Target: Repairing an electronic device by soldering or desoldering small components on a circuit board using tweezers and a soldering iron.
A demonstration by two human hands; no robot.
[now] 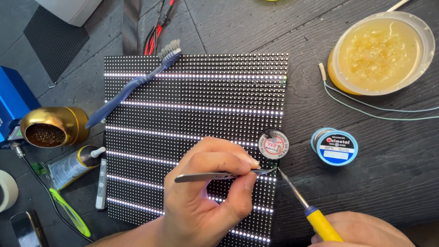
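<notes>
Looking down at the bench [375,192], which is dark weathered wood with a black LED matrix panel [196,105] lying flat in the middle, a few rows lit up white. The left hand [206,192] is resting on the panel's lower part, thumb and fingers pinched shut around a pair of metal tweezers [219,175] held roughly level, tips pointing right toward the panel's right edge. The right hand [366,233] is mostly out of frame at the bottom corner, wrapped around the yellow handle of a soldering iron [311,208]; the iron angles up and left so its tip sits just beside the tweezer tips. Can't tell if the two tips actually touch.

Right above that spot there's a small round tin [273,144] on the panel's edge, and a blue spool of solder wire [334,146] near it on the wood. A tub of yellowish flux [379,52] sits top right. A blue toothbrush [132,87] lies diagonally across the panel's top left corner. Off to the left: a brass tip cleaner pot [52,127] and a small glue tube [73,165].
</notes>
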